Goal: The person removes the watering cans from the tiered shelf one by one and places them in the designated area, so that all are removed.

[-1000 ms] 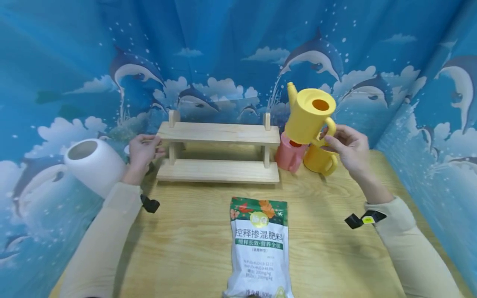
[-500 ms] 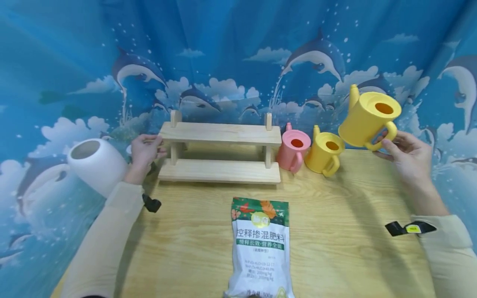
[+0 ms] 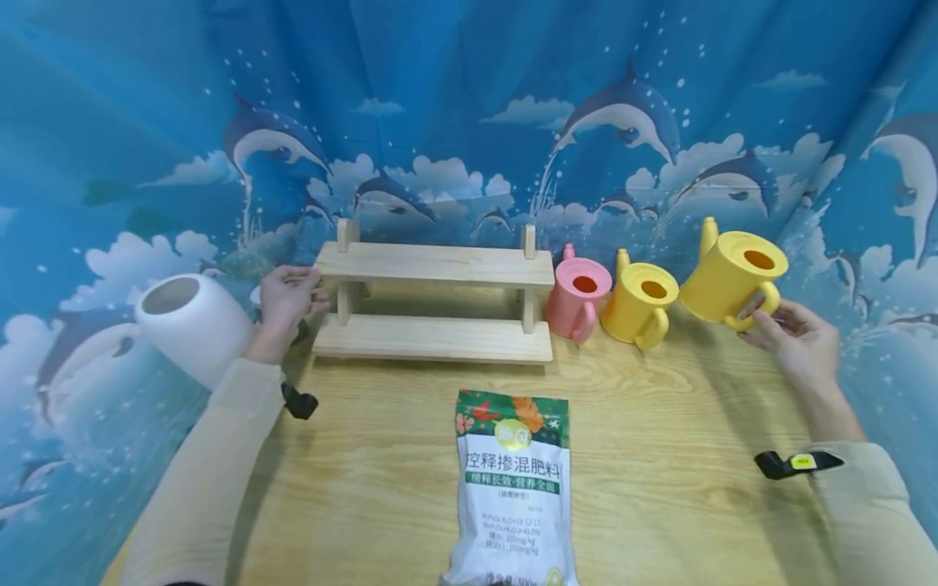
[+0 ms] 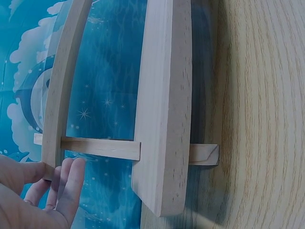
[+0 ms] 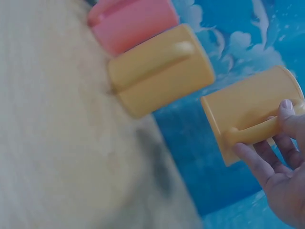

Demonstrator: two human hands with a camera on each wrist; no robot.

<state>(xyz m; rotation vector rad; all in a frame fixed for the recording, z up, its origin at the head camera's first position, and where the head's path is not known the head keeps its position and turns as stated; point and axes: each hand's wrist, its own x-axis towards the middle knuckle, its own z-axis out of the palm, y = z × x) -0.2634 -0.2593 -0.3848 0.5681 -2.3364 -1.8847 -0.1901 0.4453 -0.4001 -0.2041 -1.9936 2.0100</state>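
My right hand holds a yellow watering can by its handle, spout up, above the table's right back part. In the right wrist view its base hangs apart from the tabletop. My left hand pinches the left end of the upper board of a two-tier wooden shelf; the left wrist view shows the thumb against the board. A second yellow watering can and a pink watering can stand side by side, right of the shelf.
A white vase tilts behind my left forearm. The white and green fertilizer bag lies flat at the table's front middle. A blue dolphin curtain hangs close behind the table and along its sides.
My right hand has carried the yellow watering can rightward from above the pink one, then lowered it toward the table. My left hand stays at the shelf's end.
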